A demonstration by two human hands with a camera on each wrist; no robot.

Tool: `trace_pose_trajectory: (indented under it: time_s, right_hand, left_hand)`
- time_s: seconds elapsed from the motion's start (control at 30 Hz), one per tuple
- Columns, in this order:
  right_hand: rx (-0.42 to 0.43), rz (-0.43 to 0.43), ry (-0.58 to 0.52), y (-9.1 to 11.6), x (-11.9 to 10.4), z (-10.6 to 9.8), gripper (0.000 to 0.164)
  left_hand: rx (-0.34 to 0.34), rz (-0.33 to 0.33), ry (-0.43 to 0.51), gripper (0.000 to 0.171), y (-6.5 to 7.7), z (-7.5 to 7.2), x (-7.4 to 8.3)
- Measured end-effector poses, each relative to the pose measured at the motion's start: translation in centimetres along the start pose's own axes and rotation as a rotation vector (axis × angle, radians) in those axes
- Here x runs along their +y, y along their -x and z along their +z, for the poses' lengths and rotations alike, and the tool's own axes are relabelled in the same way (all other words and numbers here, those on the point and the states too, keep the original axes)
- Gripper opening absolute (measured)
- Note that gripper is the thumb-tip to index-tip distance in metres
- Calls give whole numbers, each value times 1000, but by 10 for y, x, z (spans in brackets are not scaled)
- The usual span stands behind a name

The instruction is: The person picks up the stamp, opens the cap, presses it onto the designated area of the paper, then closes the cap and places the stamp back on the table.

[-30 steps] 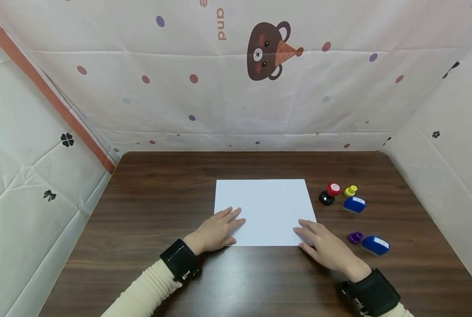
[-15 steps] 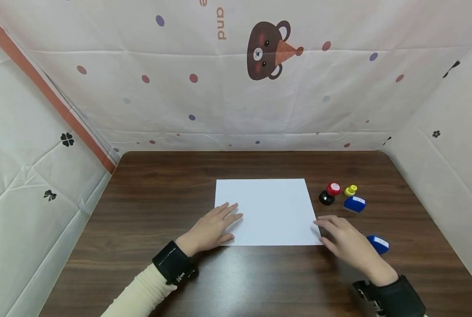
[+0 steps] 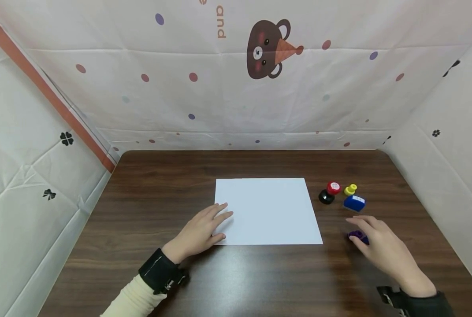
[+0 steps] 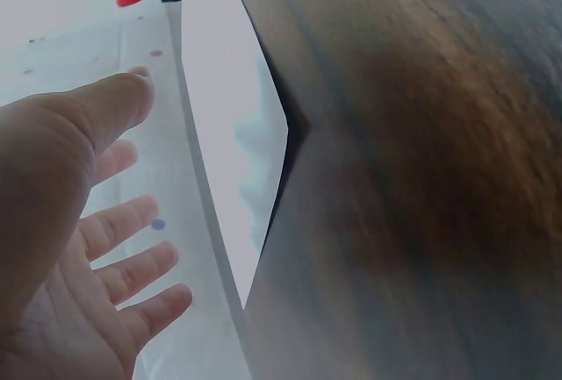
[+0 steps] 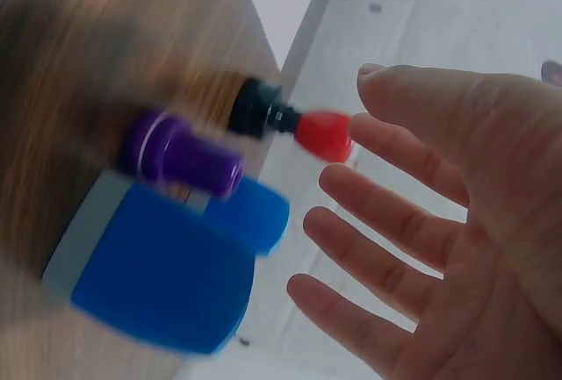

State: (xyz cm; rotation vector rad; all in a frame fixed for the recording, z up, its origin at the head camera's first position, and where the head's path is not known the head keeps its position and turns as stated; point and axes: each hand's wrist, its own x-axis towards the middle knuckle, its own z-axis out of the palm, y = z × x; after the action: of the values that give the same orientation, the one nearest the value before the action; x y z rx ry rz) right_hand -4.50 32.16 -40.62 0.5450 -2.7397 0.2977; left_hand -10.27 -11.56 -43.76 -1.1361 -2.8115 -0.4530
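A white sheet of paper (image 3: pixel 271 211) lies flat on the brown table. My left hand (image 3: pixel 198 231) is over the paper's left edge, fingers spread and holding nothing; the left wrist view shows it apart from the sheet. To the right of the paper, my right hand (image 3: pixel 390 253) hovers with relaxed fingers above a small purple stamp (image 3: pixel 356 234). It partly covers that stamp in the head view and hides the blue stamp beside it. Both show in the right wrist view, the purple stamp (image 5: pixel 189 161) upright next to the larger blue stamp (image 5: pixel 167 266), apart from the fingers.
Farther back on the right stand a stamp with red knob and black base (image 3: pixel 326 197), a yellow stamp (image 3: pixel 350 189) and another blue stamp (image 3: pixel 354 203). Patterned white cloth (image 3: pixel 172 101) hangs behind the table (image 3: pixel 160 176) and along both sides.
My right hand has left the paper's right corner and moved right to the purple stamp. My left hand has drawn back slightly leftward. The paper stays put.
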Motion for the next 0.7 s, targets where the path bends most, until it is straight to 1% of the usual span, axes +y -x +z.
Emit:
trace_pose_trajectory:
  time_s: [0.13,0.27,0.33,0.47,0.57,0.7]
  right_hand:
    - [-5,45,23,8,8,-5,54]
    - [-29,87,37,17,16,-6,55]
    - [-40,98,45,21,20,-5,55]
    - [-44,102,45,26,26,-3,56]
    - [-54,123,45,28,29,0,54]
    - [-75,174,51,30,29,3,49]
  left_hand:
    - [1,-28,-9,58,5,-2,-2]
    - [-10,-55,5,57,9,-2,-4]
    - [-10,-67,14,57,10,-2,-4]
    - [13,-82,33,56,13,-1,-5]
    - [26,-90,32,56,13,0,-6]
    - [30,-100,29,56,13,1,-7]
